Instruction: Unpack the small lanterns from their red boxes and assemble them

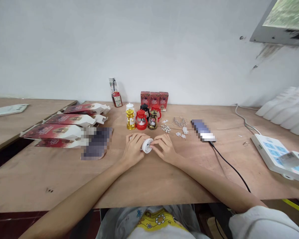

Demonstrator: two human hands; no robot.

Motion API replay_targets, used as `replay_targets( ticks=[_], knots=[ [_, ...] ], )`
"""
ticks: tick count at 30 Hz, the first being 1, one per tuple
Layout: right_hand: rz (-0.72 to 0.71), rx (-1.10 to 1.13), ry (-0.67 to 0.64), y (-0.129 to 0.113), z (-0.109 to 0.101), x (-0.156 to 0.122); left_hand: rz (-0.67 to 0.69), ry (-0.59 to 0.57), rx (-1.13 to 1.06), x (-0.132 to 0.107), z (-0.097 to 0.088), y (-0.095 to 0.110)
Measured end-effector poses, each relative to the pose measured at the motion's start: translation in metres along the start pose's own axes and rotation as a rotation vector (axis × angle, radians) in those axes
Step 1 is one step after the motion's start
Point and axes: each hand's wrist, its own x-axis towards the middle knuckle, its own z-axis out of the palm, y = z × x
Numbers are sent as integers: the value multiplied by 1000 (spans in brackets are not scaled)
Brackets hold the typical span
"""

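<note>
My left hand (pixel 134 147) is wrapped round a small white lantern (pixel 147 146), tipped on its side so that its round base faces me. Thumb and fingers of my right hand (pixel 165 146) pinch together at the opening in that base; whatever they hold is too small to make out. Just beyond my hands stand several little lanterns, among them a gold one (pixel 131 120), a red one (pixel 141 120) and a bronze one (pixel 152 120). Button cells (pixel 165 128) lie loose to their right, near small white plastic pieces (pixel 181 134) and a heap of thin metal bits (pixel 179 122).
Red boxes (pixel 154 99) and a bottle (pixel 116 97) stand by the wall. Folded red cartons (pixel 57 131) and a blurred phone (pixel 97 144) lie left. Rightward are another phone (pixel 201 130) on a black cable (pixel 230 164), a power strip (pixel 269 149) and stacked white shapes (pixel 286 109).
</note>
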Motion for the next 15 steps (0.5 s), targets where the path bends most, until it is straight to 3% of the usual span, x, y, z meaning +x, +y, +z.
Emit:
replay_targets(
  ticks=[6,10,13,15],
  knots=[
    [23,26,-87,0,2,-2,-16,-28,14,1,1,0],
    [72,130,-66,6,5,-5,-68,-22,18,2,0,-4],
    [133,127,-36,29,5,-2,-153,-6,38,4,-1,-10],
    [256,65,-43,54,3,5,-192,3,43,4,-2,-12]
  ],
)
